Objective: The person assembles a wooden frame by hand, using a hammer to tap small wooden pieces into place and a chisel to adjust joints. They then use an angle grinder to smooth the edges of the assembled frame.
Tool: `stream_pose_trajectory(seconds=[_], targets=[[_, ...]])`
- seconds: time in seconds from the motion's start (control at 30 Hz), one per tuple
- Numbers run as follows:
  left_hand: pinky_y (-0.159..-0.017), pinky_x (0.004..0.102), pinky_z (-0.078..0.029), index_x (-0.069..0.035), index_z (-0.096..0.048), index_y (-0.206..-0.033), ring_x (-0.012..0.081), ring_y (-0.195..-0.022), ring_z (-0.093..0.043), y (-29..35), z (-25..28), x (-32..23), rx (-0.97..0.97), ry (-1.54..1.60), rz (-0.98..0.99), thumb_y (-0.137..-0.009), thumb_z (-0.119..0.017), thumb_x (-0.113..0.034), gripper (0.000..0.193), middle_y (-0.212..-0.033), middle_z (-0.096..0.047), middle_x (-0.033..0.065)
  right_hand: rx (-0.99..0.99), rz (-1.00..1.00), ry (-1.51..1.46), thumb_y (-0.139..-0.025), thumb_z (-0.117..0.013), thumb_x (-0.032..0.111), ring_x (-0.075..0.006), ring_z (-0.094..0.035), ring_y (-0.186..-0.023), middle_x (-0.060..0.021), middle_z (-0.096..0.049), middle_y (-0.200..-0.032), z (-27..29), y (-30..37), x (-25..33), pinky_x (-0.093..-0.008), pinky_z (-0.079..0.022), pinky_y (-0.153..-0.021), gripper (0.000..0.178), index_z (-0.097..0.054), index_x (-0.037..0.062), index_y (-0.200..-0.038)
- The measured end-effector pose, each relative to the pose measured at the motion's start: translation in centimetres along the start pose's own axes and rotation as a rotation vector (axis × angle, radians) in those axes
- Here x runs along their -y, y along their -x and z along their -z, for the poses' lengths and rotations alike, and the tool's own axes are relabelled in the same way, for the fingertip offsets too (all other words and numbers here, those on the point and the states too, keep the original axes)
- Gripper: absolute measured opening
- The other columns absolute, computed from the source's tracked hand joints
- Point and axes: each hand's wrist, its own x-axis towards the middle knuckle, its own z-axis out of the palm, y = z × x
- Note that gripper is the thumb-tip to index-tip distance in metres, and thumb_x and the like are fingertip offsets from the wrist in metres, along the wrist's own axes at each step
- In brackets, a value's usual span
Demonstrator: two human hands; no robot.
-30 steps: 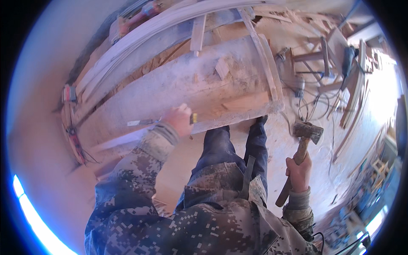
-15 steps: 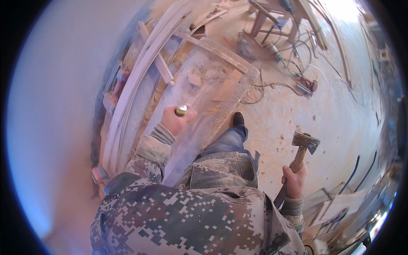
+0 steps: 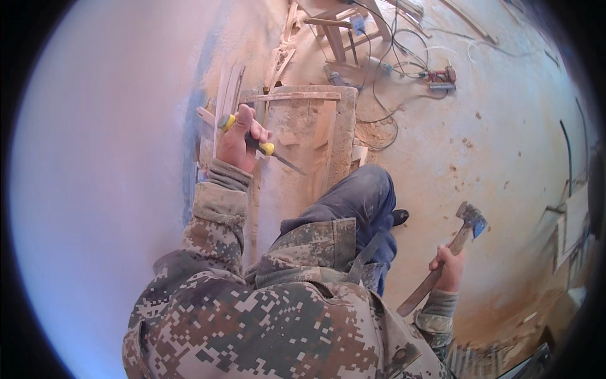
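Note:
My left hand (image 3: 237, 144) is closed round the black-and-yellow handle of a chisel (image 3: 269, 149), its narrow metal blade pointing down to the right. The chisel hangs over a low, dusty wooden bench top (image 3: 287, 129) and appears clear of it. On that surface lies a reddish wood strip (image 3: 324, 142). Off to the right, my right hand (image 3: 449, 268) grips the wooden handle of a hatchet (image 3: 470, 220). The hatchet's head points up and away, with a bluish cutting edge on its right side.
Long timber strips (image 3: 228, 95) lie along the bench's left side, near the pale wall (image 3: 113, 158). A narrow batten (image 3: 303, 96) crosses the bench's far end. Beyond it stand a wooden stand (image 3: 341, 28), looped cables (image 3: 398, 60) and a red power tool (image 3: 442, 78) on the floor.
My left hand has risen and turned, bringing the chisel's handle and blade into side view. The hatchet has moved slightly right. My view has turned, and a bent leg now shows in front.

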Motion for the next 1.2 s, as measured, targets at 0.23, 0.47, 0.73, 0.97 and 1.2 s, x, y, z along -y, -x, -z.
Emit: stream_pose_trajectory(seconds=[0.23,0.47,0.73,0.97,1.2], targets=[[-0.083,0.0438,-0.052,-0.009,-0.068,-0.116,0.0228,-0.077,-0.059,-6.3,1.5,1.4,0.253,0.062,0.027,-0.103,-0.068,-0.045,0.038,-0.075,-0.058,0.0054,-0.216,0.023,-0.154,-0.090,-0.066,0.002,-0.0162,-0.051,-0.046,-0.0052,-0.053,-0.072,-3.8,3.2,-4.8,-0.0329,-0.048,-0.043,0.022,-0.048,0.0059,-0.101],[-0.068,0.0388,-0.050,-0.007,-0.061,-0.098,0.0195,-0.066,-0.057,-9.8,4.5,4.9,0.301,0.313,0.043,-0.103,-0.068,-0.046,0.039,-0.069,-0.056,0.0038,-0.191,-0.004,0.215,-0.090,-0.068,0.004,-0.0165,-0.053,-0.046,-0.0046,-0.053,-0.069,-9.3,6.8,-1.9,-0.0333,-0.048,-0.044,0.020,-0.050,0.0058,-0.098],[-0.063,0.0352,-0.046,-0.012,-0.061,-0.089,0.0160,-0.061,-0.052,-13.0,4.7,8.3,0.183,0.383,0.191,-0.101,-0.071,-0.049,0.040,-0.066,-0.051,-0.0008,-0.058,0.258,0.598,-0.088,-0.070,0.005,-0.0133,-0.053,-0.047,-0.0036,-0.056,-0.071,-22.3,2.9,7.7,-0.0277,-0.044,-0.045,0.020,-0.053,0.0039,-0.098],[-0.054,0.0316,-0.044,-0.012,-0.058,-0.081,0.0128,-0.055,-0.051,-14.8,3.9,8.7,0.146,0.296,0.149,-0.098,-0.079,-0.039,0.039,-0.063,-0.051,-0.0015,0.158,0.529,0.629,-0.089,-0.076,0.006,-0.0114,-0.061,-0.063,-0.0046,-0.064,-0.080,-33.2,-1.5,9.4,-0.0266,-0.049,-0.057,0.031,-0.061,-0.0029,-0.115],[-0.051,0.0305,-0.047,-0.006,-0.068,-0.074,0.0085,-0.054,-0.057,-16.7,-0.2,10.3,0.149,0.018,0.033,-0.093,-0.081,-0.018,0.026,-0.064,-0.064,0.0000,0.078,1.268,1.158,-0.085,-0.078,0.002,-0.0138,-0.068,-0.084,-0.0126,-0.074,-0.095,-40.7,-5.7,14.9,-0.0312,-0.055,-0.081,0.050,-0.068,0.0086,-0.133]])
